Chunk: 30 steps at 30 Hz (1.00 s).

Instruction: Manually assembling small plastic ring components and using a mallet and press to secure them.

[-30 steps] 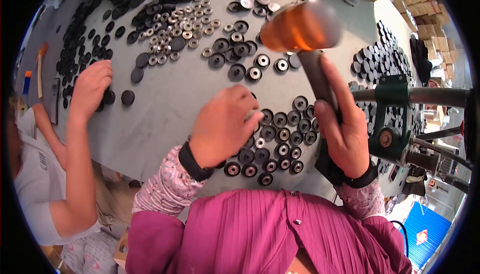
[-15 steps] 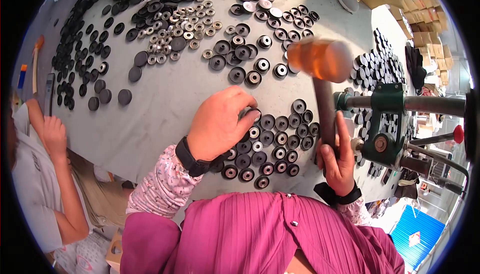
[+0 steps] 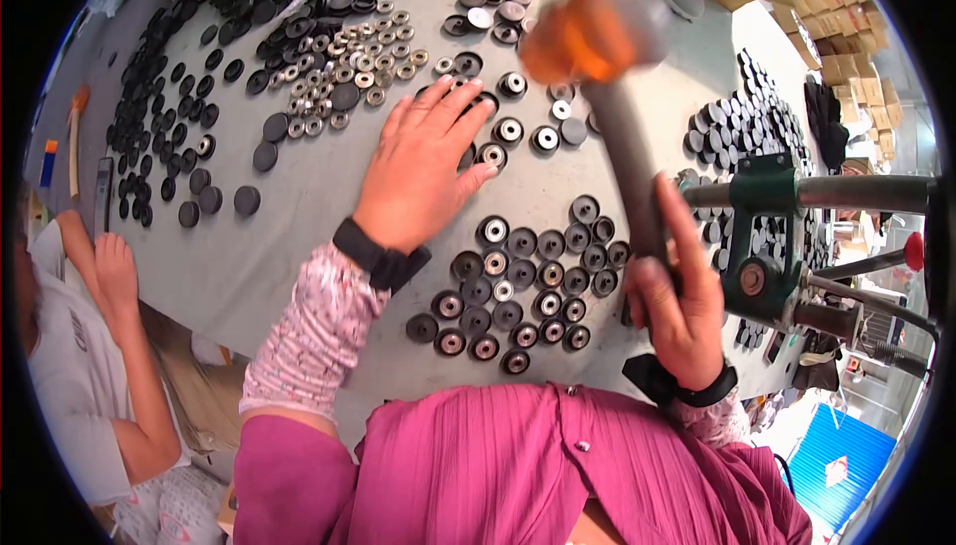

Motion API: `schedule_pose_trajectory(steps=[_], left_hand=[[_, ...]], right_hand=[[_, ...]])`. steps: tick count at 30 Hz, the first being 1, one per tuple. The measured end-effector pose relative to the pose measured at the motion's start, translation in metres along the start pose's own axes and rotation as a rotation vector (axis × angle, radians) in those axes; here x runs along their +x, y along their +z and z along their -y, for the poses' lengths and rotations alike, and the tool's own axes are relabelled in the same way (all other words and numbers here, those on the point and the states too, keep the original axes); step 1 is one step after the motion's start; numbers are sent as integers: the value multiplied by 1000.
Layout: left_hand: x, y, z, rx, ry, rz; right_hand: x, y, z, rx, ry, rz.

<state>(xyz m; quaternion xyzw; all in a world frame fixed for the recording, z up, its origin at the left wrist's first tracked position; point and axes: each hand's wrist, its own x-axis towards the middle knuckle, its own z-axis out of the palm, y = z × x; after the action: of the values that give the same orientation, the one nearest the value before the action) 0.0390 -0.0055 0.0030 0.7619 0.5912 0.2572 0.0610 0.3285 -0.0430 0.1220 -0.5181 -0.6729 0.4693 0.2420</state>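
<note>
In my right hand (image 3: pixel 687 311) is a mallet (image 3: pixel 588 37), gripped by its dark handle; its orange see-through head is raised over the table and blurred. My left hand (image 3: pixel 423 167) is open, palm down, its fingers stretched over a group of black round caps (image 3: pixel 466 64), partly hiding them. Beside its thumb lies a black cap with a metal bearing (image 3: pixel 492 155) in its middle. Nearer me spreads a cluster of black caps (image 3: pixel 521 241), some with a bare centre post, others with a bearing set in them.
Loose silver bearings (image 3: pixel 363 62) and many black caps (image 3: pixel 189 107) cover the table's far left. A green metal press (image 3: pixel 762 236) stands at the right, with pale-topped discs (image 3: pixel 732 137) behind it. Another person's arm (image 3: pixel 119 286) rests at the left edge.
My left hand has left the near cluster, moved away from me to the farther caps and opened. The mallet has risen farther from me and slightly left, still in my right hand.
</note>
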Motion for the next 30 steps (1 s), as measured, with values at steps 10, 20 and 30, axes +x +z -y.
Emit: schedule_pose_trajectory(steps=[10,20,30], left_hand=[[-5,-18,9,-225,-103,-161],[4,-2,19,-149,-100,-298],[-7,-16,30,-144,-177,-187]], right_hand=[[35,30,0,-43,-27,77],[34,30,-18,83,249,127],[66,51,-19,-263,-379,111]])
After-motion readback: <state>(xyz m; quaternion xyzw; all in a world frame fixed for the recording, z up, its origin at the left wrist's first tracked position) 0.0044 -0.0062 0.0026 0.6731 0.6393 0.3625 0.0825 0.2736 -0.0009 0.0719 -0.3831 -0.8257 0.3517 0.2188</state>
